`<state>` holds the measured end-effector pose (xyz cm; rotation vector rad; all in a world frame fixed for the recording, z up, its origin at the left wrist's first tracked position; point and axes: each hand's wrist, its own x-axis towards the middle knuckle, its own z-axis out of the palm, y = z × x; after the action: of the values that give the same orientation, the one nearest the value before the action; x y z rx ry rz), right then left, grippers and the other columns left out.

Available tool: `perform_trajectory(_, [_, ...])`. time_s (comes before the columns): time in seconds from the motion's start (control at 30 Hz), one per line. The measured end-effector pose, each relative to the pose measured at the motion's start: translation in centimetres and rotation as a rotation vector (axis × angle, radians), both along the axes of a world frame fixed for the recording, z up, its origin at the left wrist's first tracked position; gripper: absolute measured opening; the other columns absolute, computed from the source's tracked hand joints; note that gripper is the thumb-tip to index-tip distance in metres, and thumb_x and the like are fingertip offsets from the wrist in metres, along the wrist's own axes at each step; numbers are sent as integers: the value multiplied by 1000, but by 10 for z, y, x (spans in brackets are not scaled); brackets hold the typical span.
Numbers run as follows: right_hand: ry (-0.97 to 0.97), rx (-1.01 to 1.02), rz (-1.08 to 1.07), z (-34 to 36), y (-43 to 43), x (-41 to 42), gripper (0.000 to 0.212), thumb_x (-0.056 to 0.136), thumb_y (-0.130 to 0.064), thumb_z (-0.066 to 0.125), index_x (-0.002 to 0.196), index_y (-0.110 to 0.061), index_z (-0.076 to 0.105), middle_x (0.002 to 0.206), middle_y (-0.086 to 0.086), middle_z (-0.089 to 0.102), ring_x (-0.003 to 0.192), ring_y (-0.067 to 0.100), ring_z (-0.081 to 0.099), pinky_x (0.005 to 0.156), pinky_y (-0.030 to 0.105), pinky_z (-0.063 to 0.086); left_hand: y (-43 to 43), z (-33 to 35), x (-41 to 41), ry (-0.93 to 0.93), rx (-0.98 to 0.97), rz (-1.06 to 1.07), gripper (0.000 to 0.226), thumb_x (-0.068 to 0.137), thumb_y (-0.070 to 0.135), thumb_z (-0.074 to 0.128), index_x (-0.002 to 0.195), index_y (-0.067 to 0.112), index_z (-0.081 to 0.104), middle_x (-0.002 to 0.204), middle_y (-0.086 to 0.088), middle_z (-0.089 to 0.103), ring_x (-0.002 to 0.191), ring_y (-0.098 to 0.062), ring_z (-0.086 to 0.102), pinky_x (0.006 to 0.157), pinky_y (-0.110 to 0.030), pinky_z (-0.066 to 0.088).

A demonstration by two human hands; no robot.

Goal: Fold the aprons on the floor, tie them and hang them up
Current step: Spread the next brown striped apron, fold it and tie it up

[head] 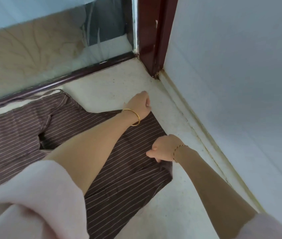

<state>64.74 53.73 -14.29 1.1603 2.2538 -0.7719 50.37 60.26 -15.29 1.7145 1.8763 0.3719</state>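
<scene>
Brown pinstriped apron [128, 169] is lying spread flat on the pale floor [111, 87] beside the glass door [50, 49], long axis running roughly left to right across the view. Right hand [164, 149] is gripping the near right corner, fingers curled, cloth bunching under it. Left hand [139, 105] is sitting fisted at the far right corner, probably pinching it; fingertips hidden. Apron's left part is getting cut off by the frame edge and a pink sleeve [33, 200].
</scene>
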Motion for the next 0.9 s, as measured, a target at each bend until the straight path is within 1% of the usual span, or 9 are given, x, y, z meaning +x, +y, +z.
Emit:
perform_trajectory(0.07, [-64,-19,23,1,-1,2,59,94,-55,36,69,-14,71,76,-1,70,76,15,63,88,28,41,-13,-7,-2,-200,-92,-18,11,92,8,49,100,13,55,97,4,58,96,-15,58,94,-32,48])
perform_trajectory(0.13, [-108,-17,42,-1,0,6,51,93,-50,43,67,-14,69,73,-3,68,75,15,64,88,28,46,-26,-10,-6,-263,-78,-8,18,94,5,45,99,15,60,99,7,62,101,-11,60,96,-28,46])
perform_trajectory(0.2, [-123,-23,44,-2,-1,11,36,91,-44,52,70,-17,64,73,-2,64,72,15,63,85,27,49,-37,-13,-9,-91,9,1,21,95,7,44,100,15,63,105,3,63,100,-14,61,91,-28,49])
perform_trajectory(0.27, [-149,-18,67,-3,-2,13,25,89,-40,58,78,-18,59,76,0,60,71,16,59,80,24,50,-46,-17,-9,247,28,-97,26,95,8,43,112,14,61,118,-3,55,105,-20,55,89,-33,49])
perform_trajectory(0.37, [-219,0,50,-10,-1,15,19,85,-32,66,84,-15,58,74,0,56,70,17,57,76,25,52,-57,-28,-3,541,18,-187,41,92,10,45,133,11,43,141,-11,35,124,-27,38,98,-37,41])
perform_trajectory(0.47, [-231,31,-77,-14,-1,17,16,84,-13,67,99,-10,66,65,-2,50,61,13,52,59,21,47,-63,-35,4,635,-49,-194,60,93,17,46,146,9,19,155,-15,11,140,-31,17,110,-43,27])
perform_trajectory(0.57, [-221,88,-208,-11,-6,21,17,88,-4,56,103,-12,57,65,-3,43,56,9,43,49,17,34,-62,-36,8,629,-111,-207,70,92,19,46,149,10,8,157,-15,-2,143,-35,2,116,-47,16])
perform_trajectory(0.73, [-9,188,-271,-21,-28,6,23,89,-7,55,111,-11,52,98,6,54,78,18,51,76,27,50,-58,-31,8,601,-198,-248,80,90,17,48,150,13,-3,157,-11,-14,143,-37,-2,117,-48,12])
perform_trajectory(0.9, [20,197,-324,-30,-38,5,30,90,-18,59,117,-14,47,119,9,48,95,23,55,87,33,52,-49,-18,2,595,-304,-249,85,88,23,53,151,20,-3,157,-12,-8,144,-32,3,114,-50,18])
